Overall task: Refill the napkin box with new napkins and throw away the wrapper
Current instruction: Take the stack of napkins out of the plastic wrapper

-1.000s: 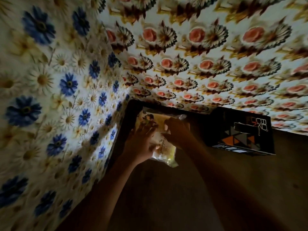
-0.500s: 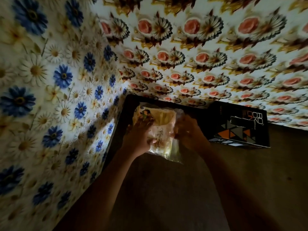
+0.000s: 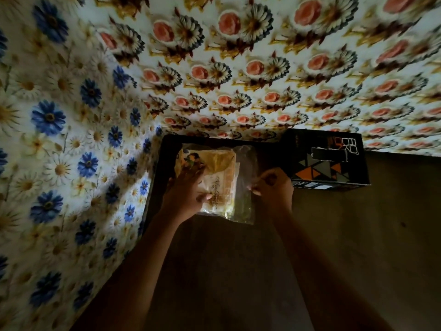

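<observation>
Gripping napkin pack (image 3: 218, 180), between both hands

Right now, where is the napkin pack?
In the head view the napkin pack is at centre, over a dark tray in the wall corner, between the left hand and right hand, left of a black box.

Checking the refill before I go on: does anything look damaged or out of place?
Nothing stands out. The left hand presses the napkin pack, the right hand pulls its clear wrapper aside. The scene is dim.
</observation>
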Demonstrator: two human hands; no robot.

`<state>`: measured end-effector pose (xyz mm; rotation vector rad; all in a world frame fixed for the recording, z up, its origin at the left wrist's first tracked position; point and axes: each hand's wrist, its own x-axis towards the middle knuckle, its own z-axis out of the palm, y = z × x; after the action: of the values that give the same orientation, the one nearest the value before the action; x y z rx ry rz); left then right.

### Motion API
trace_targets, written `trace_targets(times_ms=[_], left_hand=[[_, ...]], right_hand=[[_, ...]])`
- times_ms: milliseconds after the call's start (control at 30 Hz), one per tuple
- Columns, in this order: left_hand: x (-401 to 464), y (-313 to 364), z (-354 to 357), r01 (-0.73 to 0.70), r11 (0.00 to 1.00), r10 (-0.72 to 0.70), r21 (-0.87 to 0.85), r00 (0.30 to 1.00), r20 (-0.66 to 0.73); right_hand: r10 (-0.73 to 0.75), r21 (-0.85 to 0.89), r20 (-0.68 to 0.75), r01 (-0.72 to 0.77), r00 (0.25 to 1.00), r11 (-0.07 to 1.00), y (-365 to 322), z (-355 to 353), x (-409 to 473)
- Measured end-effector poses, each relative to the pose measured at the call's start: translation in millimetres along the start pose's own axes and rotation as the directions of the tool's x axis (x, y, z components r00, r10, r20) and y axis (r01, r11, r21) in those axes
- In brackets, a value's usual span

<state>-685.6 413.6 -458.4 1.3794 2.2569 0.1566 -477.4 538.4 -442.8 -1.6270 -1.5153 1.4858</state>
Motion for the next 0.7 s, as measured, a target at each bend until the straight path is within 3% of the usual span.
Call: trace_targets(times_ms=[67,133,233,333,400,500,600,700], left_hand=[[-1,1,0,-0.002,1.0,0.002,-0.011,1.0,-0.009],[-2,2,0,-0.011,0.999,0.01,-0.033,1.0,-0.023],[-4,3,1,-0.015,0.998,0.012,-0.056,0.999,-0.045],[-8,2,5,-0.054,0.998,0.051,-0.027,0.992,-0.117],[-9,2,8,-0.07,0.997,0.063,-0.027,0.975,-0.214],[-10,1,9,0.04,0.99,-0.078,-0.138,0.955,-0.285],[-4,-2,7,0.181,0.873,-0.299,-0.453,0.933,-0.203],[4,-6,6,0.289,0.81,-0.395,-0.511,0.912,-0.109]], right_hand=[[0.038,0.096,-0.063,-0.032,0.997,0.995,5,-3,-3],[0.029,0.052,-0.103,-0.023,0.994,0.998,8,-6,-6],[-0.13,-0.27,-0.136,0.09,0.982,0.959,9,-3,-14],[-0.366,-0.505,-0.103,0.268,0.925,0.82,14,8,-25],[-0.44,-0.603,-0.068,0.315,0.895,0.733,19,16,-30],[-0.413,-0.619,0.012,0.331,0.911,0.712,21,24,-24],[-0.295,-0.509,0.091,0.299,0.951,0.807,17,29,-7],[-0.194,-0.389,0.14,0.234,0.971,0.891,7,32,4]])
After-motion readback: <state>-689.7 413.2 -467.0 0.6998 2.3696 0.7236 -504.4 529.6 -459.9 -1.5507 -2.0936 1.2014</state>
